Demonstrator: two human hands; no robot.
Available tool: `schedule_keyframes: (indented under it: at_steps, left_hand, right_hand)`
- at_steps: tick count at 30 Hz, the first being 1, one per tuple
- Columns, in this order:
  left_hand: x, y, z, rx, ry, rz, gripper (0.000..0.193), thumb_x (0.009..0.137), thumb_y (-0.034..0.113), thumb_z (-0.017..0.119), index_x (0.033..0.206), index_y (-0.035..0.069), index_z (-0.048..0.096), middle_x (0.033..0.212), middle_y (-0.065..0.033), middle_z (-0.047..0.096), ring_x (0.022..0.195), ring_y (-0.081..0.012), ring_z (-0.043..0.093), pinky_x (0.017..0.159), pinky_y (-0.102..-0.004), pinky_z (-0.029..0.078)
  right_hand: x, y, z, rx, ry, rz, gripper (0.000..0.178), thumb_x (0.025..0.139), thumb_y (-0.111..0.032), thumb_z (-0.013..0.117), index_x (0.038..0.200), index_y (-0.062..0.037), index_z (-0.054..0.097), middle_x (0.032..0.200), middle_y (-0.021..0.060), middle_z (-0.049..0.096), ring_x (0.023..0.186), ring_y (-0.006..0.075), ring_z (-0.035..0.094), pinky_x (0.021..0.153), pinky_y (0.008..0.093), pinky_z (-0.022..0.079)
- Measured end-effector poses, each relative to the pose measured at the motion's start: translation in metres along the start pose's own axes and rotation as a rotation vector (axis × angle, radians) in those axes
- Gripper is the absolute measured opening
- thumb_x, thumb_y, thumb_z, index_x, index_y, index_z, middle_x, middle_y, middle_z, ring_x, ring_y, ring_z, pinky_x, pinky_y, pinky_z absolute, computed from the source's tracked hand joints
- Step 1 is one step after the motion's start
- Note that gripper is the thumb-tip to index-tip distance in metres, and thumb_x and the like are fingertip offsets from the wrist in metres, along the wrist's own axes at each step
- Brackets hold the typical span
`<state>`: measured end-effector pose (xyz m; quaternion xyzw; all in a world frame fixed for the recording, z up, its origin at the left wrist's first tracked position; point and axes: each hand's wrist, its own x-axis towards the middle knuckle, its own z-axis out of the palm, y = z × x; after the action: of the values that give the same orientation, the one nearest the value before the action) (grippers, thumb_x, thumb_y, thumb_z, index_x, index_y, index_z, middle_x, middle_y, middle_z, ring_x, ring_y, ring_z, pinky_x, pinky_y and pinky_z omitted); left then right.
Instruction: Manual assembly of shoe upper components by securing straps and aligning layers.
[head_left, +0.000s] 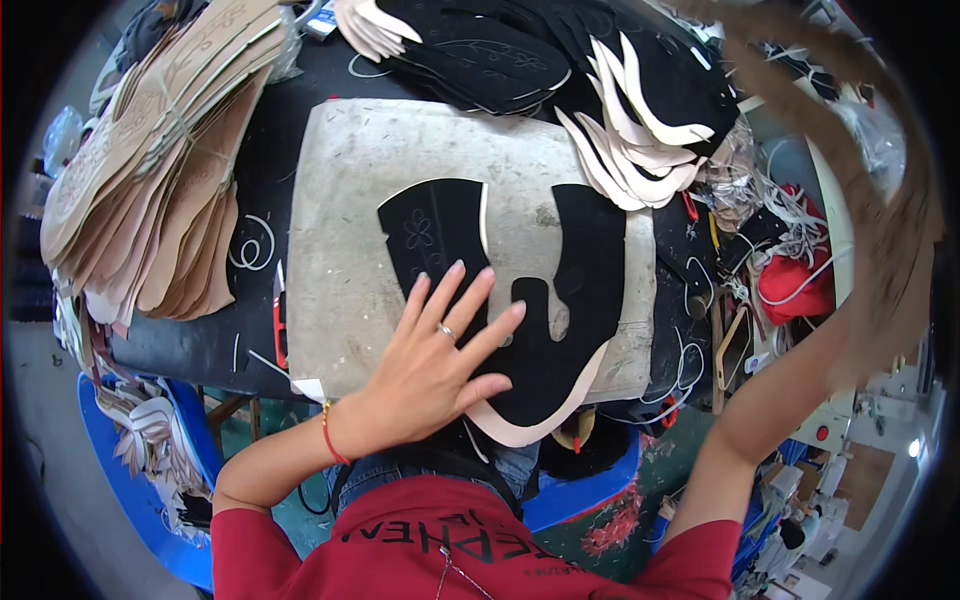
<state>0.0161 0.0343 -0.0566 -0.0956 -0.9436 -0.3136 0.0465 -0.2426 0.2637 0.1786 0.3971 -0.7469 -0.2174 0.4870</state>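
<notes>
A black, U-shaped shoe upper piece (595,260) lies on a worn, pale work mat (350,150). A flower design marks its left arm, and a cream edge shows along its curved lower rim. My left hand (425,355) rests on its left part, palm down, with the fingers spread; a ring and a red bracelet are on it. At the upper right, my raised right hand (805,105) is smeared by motion, so its fingers and anything in them cannot be made out. Black pieces with cream curved strips (635,165) are piled nearest to it.
A tied bundle of tan cut pieces (150,150) stands at the left, with a red-handled tool (279,330) beside the mat. More black pieces (480,65) lie at the back. Cords and a red bundle (798,288) clutter the right. A blue bin (150,500) holds scraps below left.
</notes>
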Motion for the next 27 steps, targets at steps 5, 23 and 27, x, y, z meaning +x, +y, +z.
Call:
schedule_keyframes:
  at_steps: [5, 23, 27]
  left_hand:
    - [0.008, 0.022, 0.023, 0.144, -0.07, 0.117, 0.062, 0.083, 0.054, 0.05, 0.134, 0.019, 0.046, 0.146, -0.0151, 0.03, 0.135, -0.0382, 0.024, 0.106, -0.0638, 0.012]
    - [0.013, 0.011, -0.001, -0.056, 0.113, 0.16, 0.045, 0.073, 0.019, 0.073, 0.114, 0.005, 0.06, 0.127, -0.0128, 0.052, 0.122, -0.0353, 0.045, 0.101, -0.0522, 0.032]
    - [0.007, 0.027, -0.003, -0.745, -0.019, -0.176, 0.036, 0.082, 0.012, 0.066, 0.115, 0.0, 0.059, 0.108, -0.0138, 0.063, 0.093, -0.0217, 0.063, 0.083, -0.0315, 0.049]
  right_hand:
    - [0.065, -0.003, 0.114, 1.021, 0.191, 0.769, 0.023, 0.083, -0.018, 0.051, 0.076, 0.0038, 0.057, 0.073, 0.0197, 0.063, 0.059, 0.0308, 0.06, 0.061, 0.0383, 0.051]
    - [-0.195, -0.15, 0.093, 0.886, -0.218, 0.82, 0.018, 0.087, -0.009, 0.058, 0.104, -0.0013, 0.061, 0.093, 0.0141, 0.066, 0.084, 0.0291, 0.064, 0.077, 0.0328, 0.05]
    - [-0.129, -0.196, 0.011, 1.12, -0.024, 0.376, 0.018, 0.081, 0.0, 0.059, 0.098, -0.0014, 0.064, 0.087, 0.012, 0.065, 0.074, 0.0257, 0.063, 0.067, 0.0332, 0.05]
